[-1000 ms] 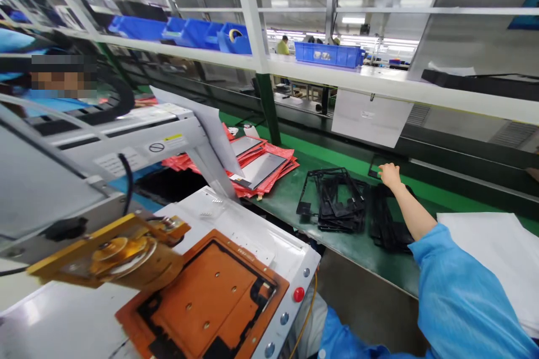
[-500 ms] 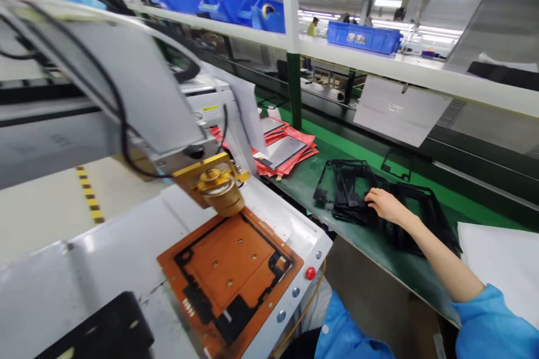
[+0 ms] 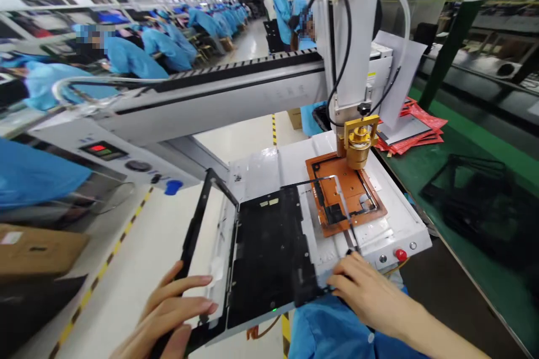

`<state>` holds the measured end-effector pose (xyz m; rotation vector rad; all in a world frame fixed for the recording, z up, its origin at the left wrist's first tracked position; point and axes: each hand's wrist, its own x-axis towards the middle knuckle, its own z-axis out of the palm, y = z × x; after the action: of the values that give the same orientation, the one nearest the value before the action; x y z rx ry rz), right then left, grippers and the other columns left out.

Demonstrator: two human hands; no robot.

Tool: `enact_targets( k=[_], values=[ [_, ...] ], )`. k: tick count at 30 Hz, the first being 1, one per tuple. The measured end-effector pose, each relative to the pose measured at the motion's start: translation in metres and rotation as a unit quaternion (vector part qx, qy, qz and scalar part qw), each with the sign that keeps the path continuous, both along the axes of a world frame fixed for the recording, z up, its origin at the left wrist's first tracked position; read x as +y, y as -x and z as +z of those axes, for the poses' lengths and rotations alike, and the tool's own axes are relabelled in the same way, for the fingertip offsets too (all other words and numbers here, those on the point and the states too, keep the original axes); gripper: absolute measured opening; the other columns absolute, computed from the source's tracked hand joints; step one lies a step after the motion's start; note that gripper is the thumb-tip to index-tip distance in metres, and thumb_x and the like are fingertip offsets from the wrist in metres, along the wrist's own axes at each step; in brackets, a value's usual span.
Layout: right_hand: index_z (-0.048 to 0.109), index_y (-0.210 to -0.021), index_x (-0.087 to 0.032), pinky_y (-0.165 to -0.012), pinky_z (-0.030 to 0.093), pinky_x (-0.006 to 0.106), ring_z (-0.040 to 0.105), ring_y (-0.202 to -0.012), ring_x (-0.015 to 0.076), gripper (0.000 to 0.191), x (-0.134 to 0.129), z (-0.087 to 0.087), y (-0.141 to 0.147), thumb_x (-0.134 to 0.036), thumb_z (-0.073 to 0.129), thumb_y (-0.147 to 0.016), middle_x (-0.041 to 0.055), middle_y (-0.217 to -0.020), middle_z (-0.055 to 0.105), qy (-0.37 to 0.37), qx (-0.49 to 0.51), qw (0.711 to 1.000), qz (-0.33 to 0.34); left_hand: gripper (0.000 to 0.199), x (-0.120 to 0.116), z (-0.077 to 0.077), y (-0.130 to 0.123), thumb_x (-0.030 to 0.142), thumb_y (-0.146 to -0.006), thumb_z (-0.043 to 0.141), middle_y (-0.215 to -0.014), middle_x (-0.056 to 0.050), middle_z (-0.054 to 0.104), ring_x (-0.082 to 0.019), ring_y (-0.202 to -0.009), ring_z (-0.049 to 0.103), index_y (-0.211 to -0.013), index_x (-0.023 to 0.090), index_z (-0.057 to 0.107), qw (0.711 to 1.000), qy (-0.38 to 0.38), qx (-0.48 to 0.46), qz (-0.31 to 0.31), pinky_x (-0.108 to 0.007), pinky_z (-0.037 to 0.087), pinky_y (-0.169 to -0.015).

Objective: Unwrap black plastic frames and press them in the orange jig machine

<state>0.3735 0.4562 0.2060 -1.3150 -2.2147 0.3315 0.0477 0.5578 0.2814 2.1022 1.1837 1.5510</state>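
Pinching the near end of a thin frame (image 3: 342, 199), the right hand (image 3: 366, 286) sits at lower right in the head view; the frame extends away from it, ahead and to the left, one long side pointing back at the fingers and a far corner showing above an orange plate (image 3: 337, 219). Its left side is lost against a black plate (image 3: 265, 252). The left hand (image 3: 172, 305), fingers apart, touches a tilted frame (image 3: 196, 224) along the black plate's left edge; how firmly, I cannot tell. The right hand is the nearer to the thin frame. Both plates lie on a white machine bed (image 3: 256, 168). A green bench (image 3: 446, 146) flanks it on the right; people in blue work beyond, left of an aisle.
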Motion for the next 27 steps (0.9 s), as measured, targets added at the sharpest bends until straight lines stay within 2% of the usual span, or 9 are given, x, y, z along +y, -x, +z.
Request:
enact_targets(
  k=[5,8,10,15,18,20,22,25,27],
  values=[
    [0.07,-0.102,-0.016,-0.09,0.052,0.037,0.058,-0.093,0.0214,0.006,0.065,-0.035,0.087,-0.013,0.067,-0.107,0.0052,-0.104,0.065,-0.019,-0.072,0.994,0.079,0.015,0.003,0.002,-0.009,0.024,-0.09,0.07,-0.068,0.0,0.074,-0.03,-0.08,0.077,-0.079,0.028,0.078,0.999,-0.044,-0.011,-0.001,-0.067,0.057,-0.114],
    [0.071,-0.105,-0.015,-0.091,0.051,0.037,0.057,-0.094,0.0223,0.002,0.074,-0.047,0.113,-0.014,0.07,-0.105,0.0066,-0.105,0.067,-0.038,-0.091,0.99,0.102,0.015,0.002,0.006,-0.007,0.02,-0.091,0.068,-0.069,0.001,0.074,-0.029,-0.084,0.077,-0.08,0.026,0.076,0.999,-0.045,-0.009,0.001,-0.065,0.055,-0.116],
    [0.072,-0.114,-0.012,-0.091,0.051,0.039,0.056,-0.092,0.0229,0.01,0.073,-0.048,0.119,-0.013,0.07,-0.103,0.0078,-0.106,0.068,-0.051,-0.094,0.989,0.101,0.016,0.001,0.009,-0.006,0.017,-0.093,0.067,-0.072,0.001,0.075,-0.028,-0.088,0.077,-0.083,0.025,0.076,0.999,-0.041,0.0,-0.007,-0.064,0.053,-0.118],
    [0.072,-0.121,-0.012,-0.09,0.051,0.04,0.058,-0.095,0.0236,0.016,0.074,-0.048,0.118,-0.013,0.065,-0.107,0.0086,-0.11,0.069,-0.04,-0.083,0.993,0.079,0.017,-0.002,0.012,-0.012,0.017,-0.095,0.065,-0.077,0.0,0.076,-0.028,-0.094,0.077,-0.085,0.024,0.076,0.999,-0.043,-0.012,0.0,-0.063,0.052,-0.119],
    [0.071,-0.126,-0.009,-0.091,0.053,0.041,0.06,-0.097,0.0246,0.022,0.07,-0.053,0.12,-0.021,0.06,-0.112,0.0104,-0.11,0.071,-0.045,-0.086,0.992,0.076,0.016,0.0,0.004,-0.014,0.016,-0.095,0.064,-0.086,0.0,0.079,-0.028,-0.102,0.078,-0.09,0.023,0.078,0.998,-0.051,-0.013,-0.018,-0.061,0.053,-0.119],
    [0.067,-0.137,-0.003,-0.099,0.054,0.044,0.063,-0.108,0.027,0.037,0.061,-0.055,0.121,-0.031,0.057,-0.116,0.0156,-0.119,0.073,-0.056,-0.086,0.991,0.081,0.016,0.001,-0.006,-0.015,0.014,-0.094,0.064,-0.093,-0.003,0.081,-0.03,-0.108,0.078,-0.096,0.022,0.078,0.997,-0.074,-0.001,-0.038,-0.062,0.055,-0.118],
    [0.059,-0.149,0.0,-0.111,0.053,0.045,0.061,-0.129,0.0295,0.049,0.047,-0.057,0.117,-0.036,0.055,-0.117,0.0213,-0.138,0.071,-0.068,-0.074,0.992,0.082,0.016,0.002,-0.018,-0.022,0.01,-0.091,0.064,-0.098,-0.006,0.083,-0.032,-0.113,0.078,-0.095,0.021,0.074,0.991,-0.109,0.026,-0.066,-0.061,0.06,-0.113],
    [0.055,-0.156,-0.008,-0.123,0.049,0.044,0.049,-0.153,0.0282,0.046,0.024,-0.054,0.094,-0.032,0.052,-0.118,0.0165,-0.155,0.065,-0.073,0.001,0.995,0.064,0.019,-0.001,-0.04,-0.044,0.003,-0.09,0.061,-0.109,-0.009,0.084,-0.029,-0.121,0.078,-0.093,0.021,0.067,0.977,-0.135,0.108,-0.128,-0.053,0.066,-0.108],
    [0.057,-0.154,-0.014,-0.119,0.053,0.045,0.054,-0.15,0.0267,0.04,0.013,-0.052,0.063,-0.025,0.051,-0.116,0.0133,-0.148,0.071,-0.074,0.084,0.993,0.027,0.02,-0.006,-0.057,-0.065,0.002,-0.092,0.062,-0.115,-0.009,0.084,-0.027,-0.126,0.076,-0.099,0.02,0.067,0.962,-0.128,0.179,-0.159,-0.048,0.065,-0.112]
  ],
)
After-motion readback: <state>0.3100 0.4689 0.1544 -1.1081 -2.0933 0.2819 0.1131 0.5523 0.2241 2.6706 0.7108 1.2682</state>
